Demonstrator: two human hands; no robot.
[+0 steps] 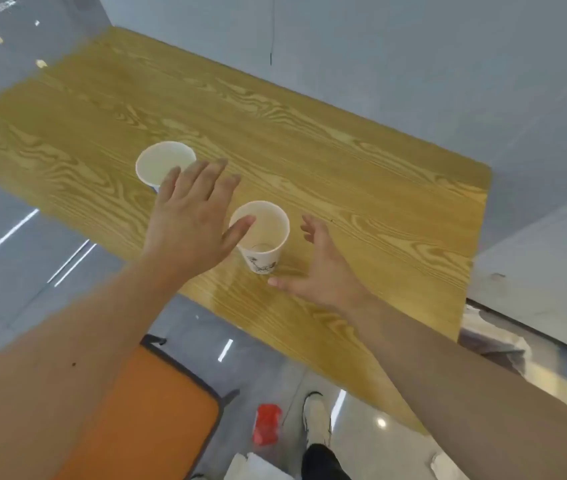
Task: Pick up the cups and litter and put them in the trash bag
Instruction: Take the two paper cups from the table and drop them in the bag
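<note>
Open hands [257,244] flank near cup [262,235] by table edge [226,306].

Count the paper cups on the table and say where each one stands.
2. The printed cup stands upright near the table's front edge, between the left hand and right hand. The plain cup stands farther back, left of the left hand's fingertips. None seems hidden.

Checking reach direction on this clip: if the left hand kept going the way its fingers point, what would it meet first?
Probably the plain white paper cup just beyond the left hand; height is unclear, so it may pass above.
</note>
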